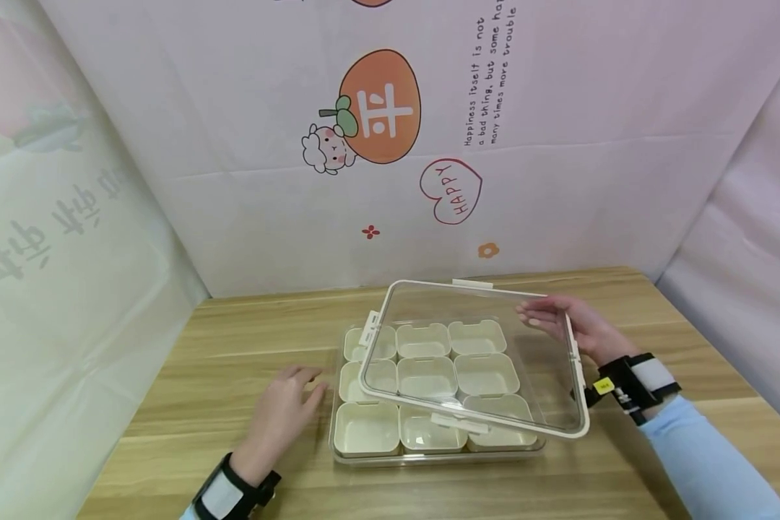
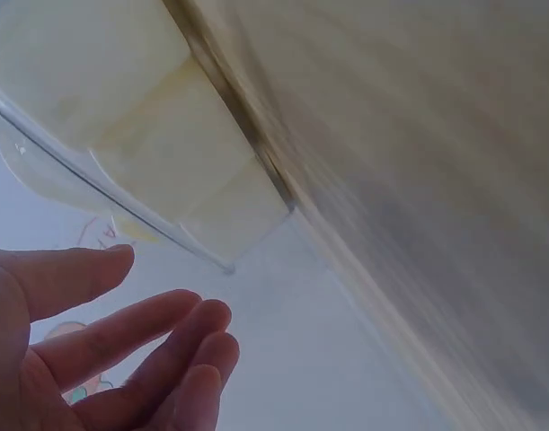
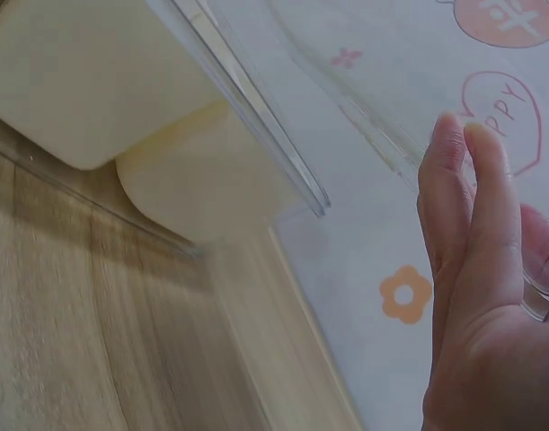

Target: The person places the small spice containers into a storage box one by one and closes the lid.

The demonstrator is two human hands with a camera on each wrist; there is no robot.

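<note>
A clear storage box [image 1: 438,458] stands on the table, filled with several cream-coloured cups [image 1: 367,430] in rows. Over it, at an angle, lies a clear lid [image 1: 474,417] with a white rim and clips, its right end jutting past the box. My right hand [image 1: 575,325] holds the lid by its right edge, the extended fingers [image 3: 494,206] showing through the clear panel. To the left of the box is my left hand [image 1: 286,404], with nothing in it. Its fingers [image 2: 157,314] are loosely bent, close to the box's side wall.
The wooden table [image 1: 227,361] extends to both sides of the box. Behind it hangs a white printed cloth [image 1: 266,217], and more cloth hangs at the left and right. Both wrists wear black straps [image 1: 637,383] with cameras.
</note>
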